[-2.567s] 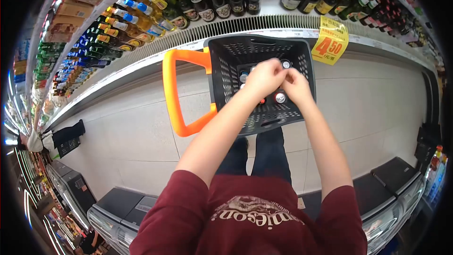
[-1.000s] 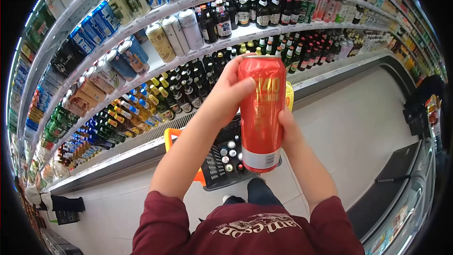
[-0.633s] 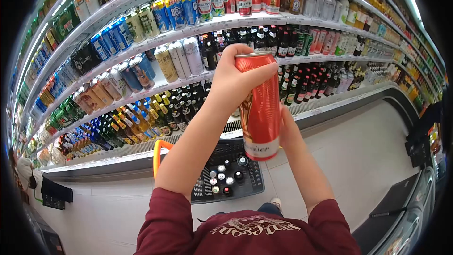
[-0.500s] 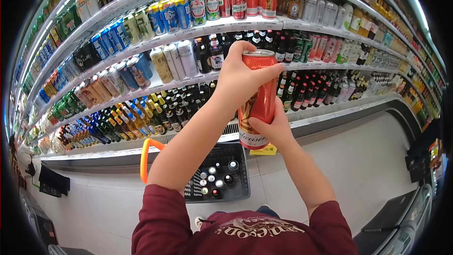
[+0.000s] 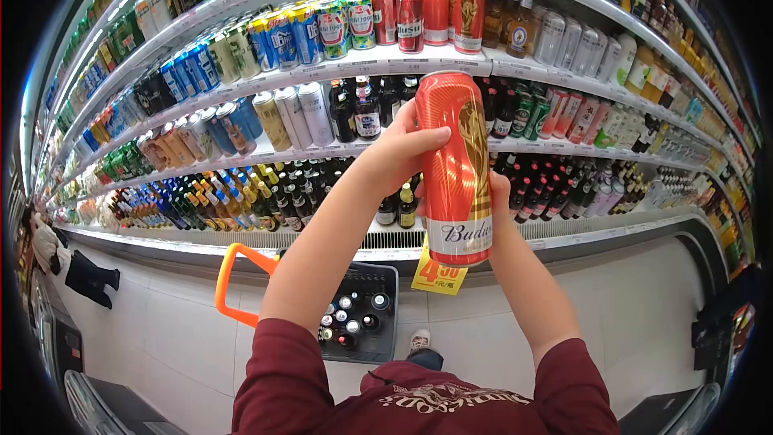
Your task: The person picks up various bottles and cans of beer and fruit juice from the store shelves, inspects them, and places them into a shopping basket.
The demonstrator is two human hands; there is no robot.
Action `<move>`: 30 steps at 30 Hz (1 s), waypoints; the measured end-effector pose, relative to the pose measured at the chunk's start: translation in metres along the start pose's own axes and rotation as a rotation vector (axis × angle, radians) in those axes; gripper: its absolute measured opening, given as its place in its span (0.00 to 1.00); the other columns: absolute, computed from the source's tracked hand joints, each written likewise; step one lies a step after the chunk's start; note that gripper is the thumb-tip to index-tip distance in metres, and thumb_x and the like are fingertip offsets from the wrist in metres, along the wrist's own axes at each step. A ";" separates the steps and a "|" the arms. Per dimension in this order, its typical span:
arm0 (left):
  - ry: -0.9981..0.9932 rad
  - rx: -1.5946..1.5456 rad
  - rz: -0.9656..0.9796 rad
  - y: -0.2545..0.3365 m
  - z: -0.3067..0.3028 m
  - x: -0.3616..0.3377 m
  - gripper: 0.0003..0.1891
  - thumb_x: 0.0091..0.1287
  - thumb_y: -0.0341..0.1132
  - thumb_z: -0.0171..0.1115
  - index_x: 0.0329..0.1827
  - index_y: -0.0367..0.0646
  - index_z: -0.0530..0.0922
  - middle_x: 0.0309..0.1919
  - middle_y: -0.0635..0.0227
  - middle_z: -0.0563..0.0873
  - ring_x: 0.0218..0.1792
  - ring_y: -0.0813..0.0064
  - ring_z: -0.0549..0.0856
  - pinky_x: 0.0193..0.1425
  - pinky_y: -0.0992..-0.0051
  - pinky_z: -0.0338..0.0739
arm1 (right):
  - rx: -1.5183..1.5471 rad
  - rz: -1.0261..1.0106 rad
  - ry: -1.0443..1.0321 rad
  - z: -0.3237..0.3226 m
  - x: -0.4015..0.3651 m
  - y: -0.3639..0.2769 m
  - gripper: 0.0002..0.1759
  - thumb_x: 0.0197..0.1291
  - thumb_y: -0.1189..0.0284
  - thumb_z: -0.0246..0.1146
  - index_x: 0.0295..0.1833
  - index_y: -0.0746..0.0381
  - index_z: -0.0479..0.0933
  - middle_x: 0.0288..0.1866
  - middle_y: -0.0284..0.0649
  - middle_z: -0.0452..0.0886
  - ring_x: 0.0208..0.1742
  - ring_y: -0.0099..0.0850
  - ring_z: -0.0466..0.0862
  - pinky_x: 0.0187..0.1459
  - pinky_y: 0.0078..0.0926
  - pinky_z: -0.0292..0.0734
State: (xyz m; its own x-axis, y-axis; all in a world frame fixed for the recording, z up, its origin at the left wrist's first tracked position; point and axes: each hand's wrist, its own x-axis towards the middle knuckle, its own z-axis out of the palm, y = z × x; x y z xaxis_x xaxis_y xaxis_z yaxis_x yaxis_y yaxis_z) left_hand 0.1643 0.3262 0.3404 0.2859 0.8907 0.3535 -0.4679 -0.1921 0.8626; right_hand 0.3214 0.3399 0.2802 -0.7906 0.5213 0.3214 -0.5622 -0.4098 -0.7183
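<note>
A tall red beer can (image 5: 451, 181) with a gold trophy picture and a white Budweiser band stands almost upright in front of me. My left hand (image 5: 403, 153) grips its left side, thumb across the front. Along the lower right side, my right hand (image 5: 500, 203) is closed on the same can, its fingers mostly hidden behind it. Beyond the can are shelves of drinks, with similar red cans (image 5: 467, 18) on an upper shelf.
Below my left arm, a dark shopping basket (image 5: 385, 278) with an orange handle (image 5: 221, 282) holds several bottles and cans. A yellow price sign (image 5: 439, 275) hangs at the shelf's lower edge. At far left stands another person (image 5: 60, 254). Tiled floor (image 5: 161, 338) surrounds the basket.
The can has been turned, so more of its trophy and label faces me. My left hand has shifted from its top to its left side. My view has shifted slightly.
</note>
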 end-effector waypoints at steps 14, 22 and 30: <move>0.352 0.430 0.214 -0.033 -0.006 0.065 0.50 0.42 0.32 0.73 0.63 0.48 0.43 0.51 0.59 0.68 0.54 0.68 0.71 0.57 0.66 0.68 | -0.678 -0.139 0.202 -0.085 0.037 -0.040 0.49 0.38 0.70 0.68 0.65 0.61 0.47 0.58 0.43 0.65 0.61 0.33 0.66 0.58 0.32 0.62; 0.387 0.617 0.259 -0.086 0.004 0.071 0.53 0.42 0.33 0.73 0.64 0.46 0.40 0.54 0.55 0.65 0.57 0.64 0.68 0.60 0.63 0.63 | -0.703 -0.086 0.102 -0.142 0.019 -0.035 0.52 0.32 0.65 0.70 0.64 0.64 0.50 0.58 0.43 0.64 0.61 0.34 0.66 0.60 0.33 0.60; 0.426 0.602 0.246 -0.087 -0.003 0.085 0.52 0.42 0.33 0.72 0.65 0.46 0.41 0.55 0.54 0.64 0.58 0.64 0.68 0.60 0.63 0.64 | -0.641 -0.128 0.024 -0.155 0.038 -0.040 0.51 0.33 0.66 0.69 0.64 0.64 0.50 0.58 0.43 0.64 0.60 0.34 0.67 0.59 0.33 0.62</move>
State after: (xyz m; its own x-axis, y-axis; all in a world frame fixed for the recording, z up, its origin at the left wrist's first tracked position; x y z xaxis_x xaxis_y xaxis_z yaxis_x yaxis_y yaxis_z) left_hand 0.2269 0.4197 0.2941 -0.1705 0.8514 0.4960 0.0934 -0.4872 0.8683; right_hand 0.3515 0.4921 0.2255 -0.7169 0.5563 0.4202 -0.3894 0.1804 -0.9032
